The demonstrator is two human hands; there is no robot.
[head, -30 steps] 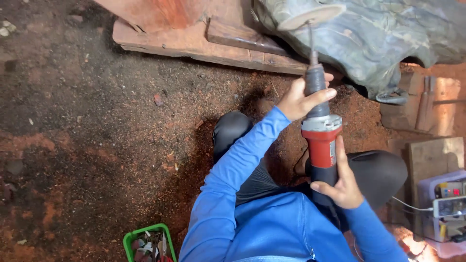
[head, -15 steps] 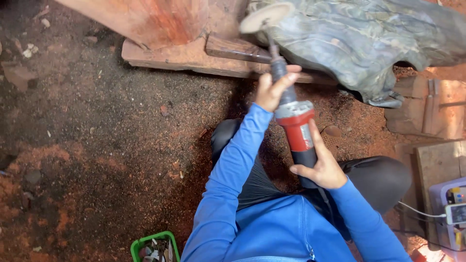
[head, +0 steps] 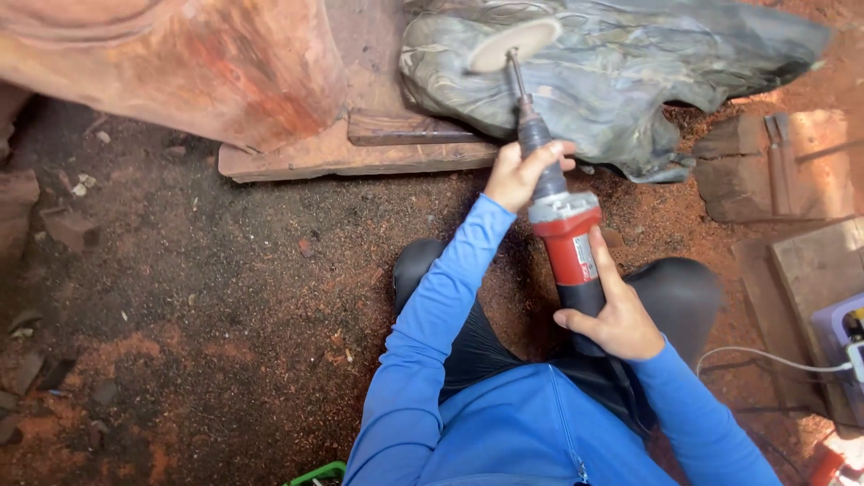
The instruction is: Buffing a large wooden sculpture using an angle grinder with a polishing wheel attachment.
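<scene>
Both hands [head: 576,243] hold red grinder [head: 565,236]; white disc [head: 513,45] touching grey stone [head: 630,72].

The sawdust floor [head: 207,306] lies open from 7 to 10 o'clock of the hands, strewn only with small wood chips. At 12 o'clock the grey-green carved slab [head: 648,81] bars the way, the tool's white disc [head: 513,45] against it. A big reddish log [head: 171,63] and plank [head: 351,157] close off 11 o'clock. Wooden blocks [head: 774,162] and a white cable [head: 774,360] crowd 2 to 4 o'clock.
</scene>
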